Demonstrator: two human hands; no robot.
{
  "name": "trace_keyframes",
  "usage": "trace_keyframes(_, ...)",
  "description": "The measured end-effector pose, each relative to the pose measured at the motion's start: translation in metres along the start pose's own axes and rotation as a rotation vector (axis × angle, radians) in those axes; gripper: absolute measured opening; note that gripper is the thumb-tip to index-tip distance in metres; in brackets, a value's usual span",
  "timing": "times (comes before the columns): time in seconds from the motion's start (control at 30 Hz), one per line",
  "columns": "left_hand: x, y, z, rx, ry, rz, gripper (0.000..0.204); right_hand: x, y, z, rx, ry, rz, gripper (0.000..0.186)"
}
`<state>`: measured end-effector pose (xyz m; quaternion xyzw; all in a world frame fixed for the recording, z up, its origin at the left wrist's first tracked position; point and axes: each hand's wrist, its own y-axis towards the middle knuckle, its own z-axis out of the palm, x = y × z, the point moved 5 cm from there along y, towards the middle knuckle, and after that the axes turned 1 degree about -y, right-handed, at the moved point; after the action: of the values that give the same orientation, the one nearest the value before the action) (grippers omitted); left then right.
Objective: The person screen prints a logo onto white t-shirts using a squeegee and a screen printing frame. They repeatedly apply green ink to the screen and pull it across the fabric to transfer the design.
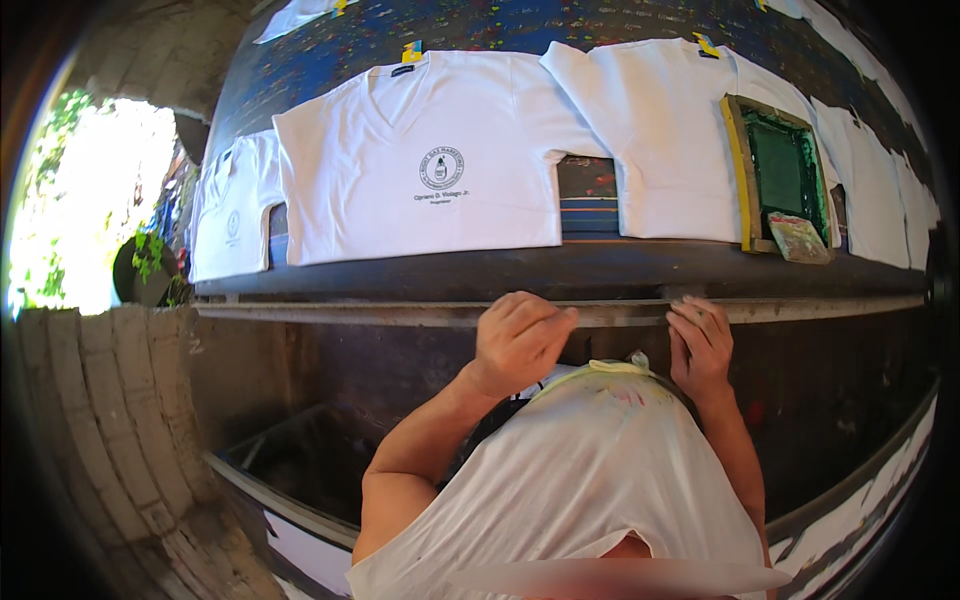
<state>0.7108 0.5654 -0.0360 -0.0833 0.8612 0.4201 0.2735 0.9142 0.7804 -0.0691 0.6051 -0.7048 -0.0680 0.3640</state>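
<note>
At far left, a white shirt (pixel 237 215) with a faint chest mark lies on the worktop (pixel 590 218). Beside it, a larger V-neck shirt (pixel 350 200) is spread front up, apparently so its dark round print stays flat and clear. Below its right side, the left hand (pixel 525 338) is loosely curled near the worktop's front rail (pixel 620 316). Next, a shirt with no visible print (pixel 670 150) lies smoothed out, seemingly to avoid creases. Below it, the right hand (pixel 703 345) has bent fingers; whether either hand grips anything, I cannot tell. Rightward, a green-meshed frame (pixel 743 175) overlaps that shirt's side, a small packet (pixel 798 238) at its lower edge, perhaps parked within reach.
</note>
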Motion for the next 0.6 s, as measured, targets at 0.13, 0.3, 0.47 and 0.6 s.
trace_keyframes(0.13,-0.063,-0.002,0.06,0.024,-0.015,0.019,0.028,-0.049,-0.074,-0.052,-0.022,0.056,0.05,0.032)
trace_keyframes(0.3,-0.124,-0.003,0.111,0.135,-0.016,0.025,0.024,-0.095,-0.133,-0.097,-0.034,0.073,0.08,0.028)
trace_keyframes(0.47,-0.141,0.003,0.119,0.172,0.01,0.086,0.024,-0.104,-0.148,-0.107,-0.085,0.11,0.125,0.031)
trace_keyframes(0.6,-0.125,0.004,0.102,0.154,-0.015,0.073,0.02,-0.086,-0.136,-0.094,-0.077,0.157,0.102,0.03)
